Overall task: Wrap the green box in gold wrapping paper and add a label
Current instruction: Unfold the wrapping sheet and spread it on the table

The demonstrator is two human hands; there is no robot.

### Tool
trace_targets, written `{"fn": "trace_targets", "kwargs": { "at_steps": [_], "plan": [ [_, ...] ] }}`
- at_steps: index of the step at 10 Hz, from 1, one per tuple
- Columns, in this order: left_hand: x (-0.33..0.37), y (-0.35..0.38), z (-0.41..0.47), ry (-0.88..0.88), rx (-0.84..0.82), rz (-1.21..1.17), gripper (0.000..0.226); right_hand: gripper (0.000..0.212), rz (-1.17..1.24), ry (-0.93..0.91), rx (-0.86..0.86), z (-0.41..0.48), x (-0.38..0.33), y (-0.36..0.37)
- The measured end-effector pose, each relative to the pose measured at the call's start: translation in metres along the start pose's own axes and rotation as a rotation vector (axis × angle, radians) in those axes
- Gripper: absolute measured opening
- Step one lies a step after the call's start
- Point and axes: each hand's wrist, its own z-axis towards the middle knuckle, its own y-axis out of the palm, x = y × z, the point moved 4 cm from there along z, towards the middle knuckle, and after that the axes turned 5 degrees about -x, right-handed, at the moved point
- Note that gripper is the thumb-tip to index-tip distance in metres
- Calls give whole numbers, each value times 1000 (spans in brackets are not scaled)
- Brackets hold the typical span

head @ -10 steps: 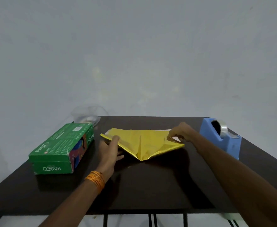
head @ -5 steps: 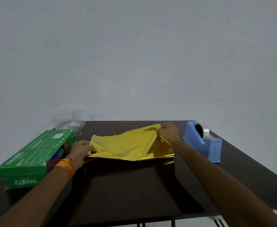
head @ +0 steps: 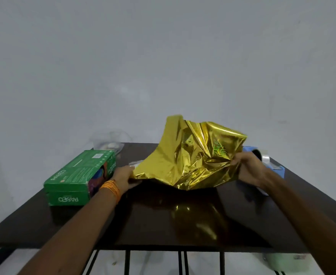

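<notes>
**Gold wrapping paper [head: 193, 155] being opened out above the table; green box waiting unwrapped**

At far left, the green box [head: 74, 175] is lying flat on the dark table [head: 163, 225], bare on every visible face and well apart from the sheet. Behind it, a clear plastic container [head: 109, 142] is standing at the table's back edge; its contents are too faint to name. Just right of the box, the left hand [head: 123, 175], with orange bands [head: 110, 187] at the wrist, is gripping the sheet's lower left edge, its fingers curled round the foil close to the tabletop. In the centre, the gold wrapping paper is billowing upward, creased and crumpled, with its lowest fold hanging just over the table and throwing a gold glint onto the surface. A small pale strip is showing under its left corner; whether this is the paper's underside or a separate item cannot be told. Further right, the right hand [head: 248, 169] is pinching the sheet's right edge and holding it raised. At far right, a blue tape dispenser [head: 280, 171] is sitting partly hidden behind that hand.

Judged from this layout, the task is only beginning: the sheet is not yet spread flat, the box is not yet placed on it, and folding, taping and labelling all remain. No label is identifiable.
</notes>
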Motion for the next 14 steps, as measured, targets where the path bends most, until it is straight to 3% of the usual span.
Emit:
{"fn": "trace_targets", "kwargs": {
  "at_steps": [2,3,4,5,6,7,8,9,10,11,12,13,14],
  "plan": [
    [-2,10,-3,-7,-14,-89,27,48,221,41,-265,-28,4,1],
    [-5,12,2,16,-30,-50,24,68,206,166,-157,-32,9,6],
    [-6,3,12,47,40,29,12,80,-18,305,-197,-29,12,16],
    [-3,-3,7,55,97,193,18,64,-550,383,-130,-14,25,20],
    [7,0,0,114,34,409,37,79,-1040,276,-126,1,38,40],
    [5,0,28,164,-51,568,13,79,-1170,258,-153,7,50,60],
    [3,6,29,214,-20,530,6,54,-1263,204,-116,11,61,64],
    [6,17,23,277,-13,460,48,73,-1480,289,-28,19,80,48],
    [14,31,2,439,-13,826,100,74,-1503,211,129,32,95,28],
    [11,44,-23,529,-64,1273,93,75,-1655,176,238,43,98,14],
    [-8,60,-41,382,-258,1447,95,74,-1621,336,273,44,98,17],
    [-24,60,-42,297,-295,1543,103,76,-1552,396,331,44,93,25],
    [-31,51,-33,303,-266,1658,80,66,-1548,272,412,49,85,25]
  ]
}}
